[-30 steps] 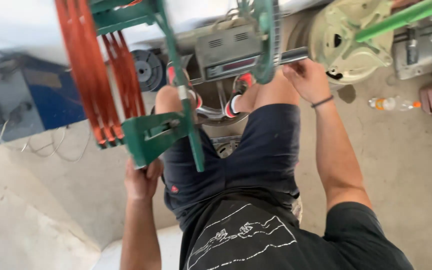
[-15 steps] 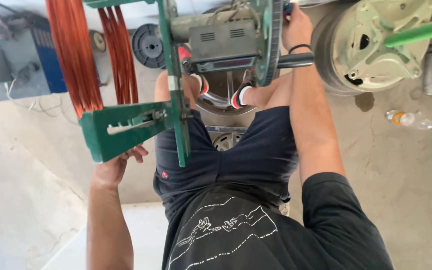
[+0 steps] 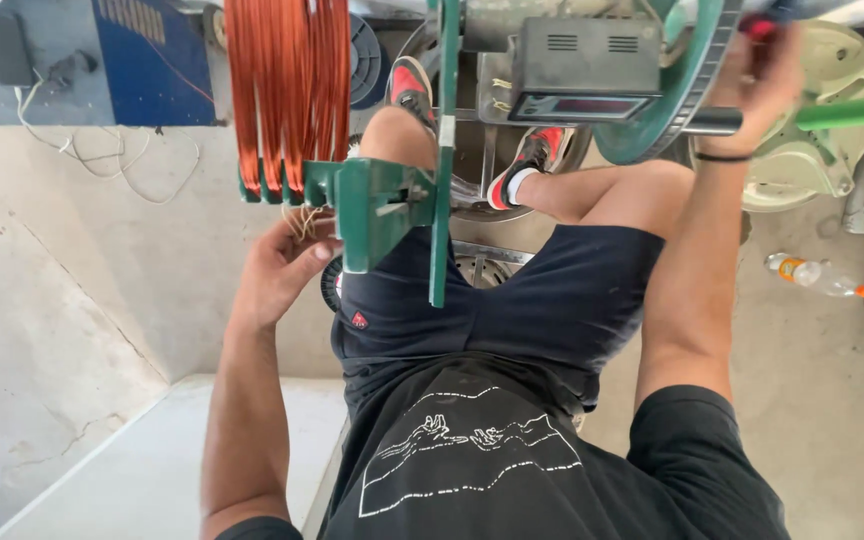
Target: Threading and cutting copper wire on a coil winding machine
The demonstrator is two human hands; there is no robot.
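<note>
Since the earlier frame, the green winding frame has been swung further toward the middle of the view, and the copper wire coils are now seen hanging straight down from the top edge. The left hand has been brought up just beside the frame's lower left corner; its fingers are curled loosely around a few loose copper strands under the coils, half open rather than clenched. The right hand is raised to the upper right and is closed around a dark handle with a red part at the rim of the green wheel; motion blur hides the exact grip.

A grey counter box with a dark display is mounted at the top centre, between the frame and the wheel. Below it, the person's knees and red-and-black shoes are seen. A blue machine with white cables is placed at the upper left on the concrete floor. A clear plastic bottle with an orange cap is lying on the floor at the right, near a pale green motor housing.
</note>
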